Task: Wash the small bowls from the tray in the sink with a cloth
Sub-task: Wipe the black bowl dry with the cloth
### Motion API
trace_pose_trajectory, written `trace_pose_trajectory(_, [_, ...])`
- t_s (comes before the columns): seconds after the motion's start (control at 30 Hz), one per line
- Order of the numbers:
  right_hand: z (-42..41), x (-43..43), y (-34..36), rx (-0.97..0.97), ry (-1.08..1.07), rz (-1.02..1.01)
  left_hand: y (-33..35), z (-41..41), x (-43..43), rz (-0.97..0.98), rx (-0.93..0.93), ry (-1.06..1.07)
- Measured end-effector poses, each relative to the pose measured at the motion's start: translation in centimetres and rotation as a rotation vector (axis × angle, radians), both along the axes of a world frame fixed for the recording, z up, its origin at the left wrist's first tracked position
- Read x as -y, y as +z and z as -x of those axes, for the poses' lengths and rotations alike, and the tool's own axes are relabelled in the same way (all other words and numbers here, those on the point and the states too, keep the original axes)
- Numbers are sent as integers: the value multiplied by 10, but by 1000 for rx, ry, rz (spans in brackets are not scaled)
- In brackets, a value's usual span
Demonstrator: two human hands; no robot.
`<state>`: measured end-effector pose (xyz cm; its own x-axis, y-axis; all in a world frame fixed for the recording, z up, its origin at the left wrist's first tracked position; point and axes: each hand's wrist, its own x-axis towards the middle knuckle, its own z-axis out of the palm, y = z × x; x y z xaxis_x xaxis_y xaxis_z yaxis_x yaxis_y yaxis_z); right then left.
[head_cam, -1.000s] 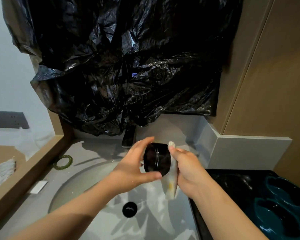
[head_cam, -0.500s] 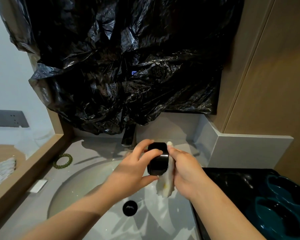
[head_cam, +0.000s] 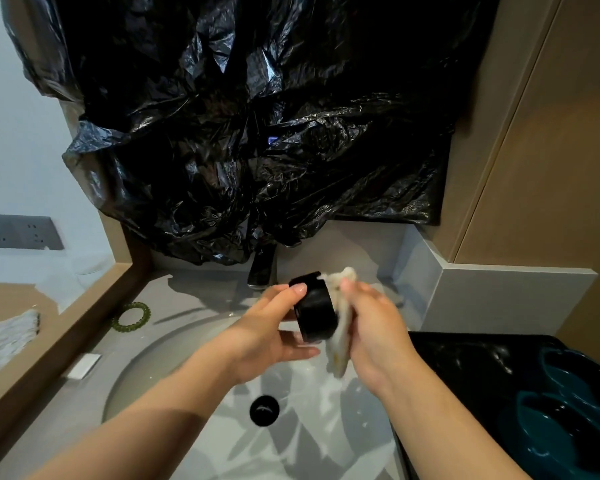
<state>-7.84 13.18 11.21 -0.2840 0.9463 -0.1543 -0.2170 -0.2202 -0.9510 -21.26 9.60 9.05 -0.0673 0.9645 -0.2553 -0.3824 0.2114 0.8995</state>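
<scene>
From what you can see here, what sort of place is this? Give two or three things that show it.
Probably a bathroom washstand: a round basin sunk in a grey counter, a tap behind it, and a green hair tie lying on the counter.

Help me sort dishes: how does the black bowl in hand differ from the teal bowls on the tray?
Colour: the black bowl is black, the teal bowls teal. Place: the left hand holds the black bowl over the sink, the right hand pressing a cloth to it; the teal bowls sit untouched on the tray. Both look glossy.
</scene>
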Motion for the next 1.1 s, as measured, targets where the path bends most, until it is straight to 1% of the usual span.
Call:
trace_pose_trajectory(0.07, [-2,-10,5,-230,-160,96,-3,4,-2,29,154,69])
trace_pose_trajectory(0.1, [-4,-16,7,-294,-230,116,-3,6,-2,45,237,75])
trace_pose_trajectory(0.13, [-6,-18,8,-326,-276,109,-1,8,-1,55,303,60])
trace_pose_trajectory(0.17, [-7,-19,8,-311,-294,64,0,9,-1,62,341,41])
trace_pose_trajectory(0.2, [-8,-17,8,-269,-289,-3,0,8,0,68,357,29])
trace_pose_trajectory(0.27, [-7,-7,9,-128,-223,-187,-2,7,-2,82,365,23])
trace_pose_trajectory(0.33, [-2,4,7,46,-84,-392,-2,6,-4,64,330,28])
trace_pose_trajectory(0.4, [1,10,-1,262,101,-562,-1,3,-5,33,285,26])
trace_pose_trajectory(0.47, [-2,14,-7,413,254,-634,-2,2,-2,25,251,28])
trace_pose_trajectory(0.53, [-6,15,-13,576,352,-743,-5,4,2,39,197,2])
trace_pose_trajectory(0.6, [-9,17,-17,829,367,-953,-6,5,6,67,138,-28])
trace_pose_trajectory(0.63, [-10,18,-20,910,356,-1068,-6,6,7,74,124,-31])
trace_pose_trajectory(0.77, [-13,18,-29,1100,318,-1369,-3,13,7,78,117,-40])
trace_pose_trajectory(0.83, [-12,17,-25,1126,322,-1412,-2,12,7,108,128,-70])
trace_pose_trajectory(0.93, [-7,16,-17,1121,395,-1333,-5,6,7,106,82,-36])
trace_pose_trajectory(1.03, [-2,15,-15,1185,323,-1260,-6,4,7,62,28,20])
trace_pose_trajectory(1.1, [1,16,-16,1246,294,-1247,-7,4,5,17,-12,79])
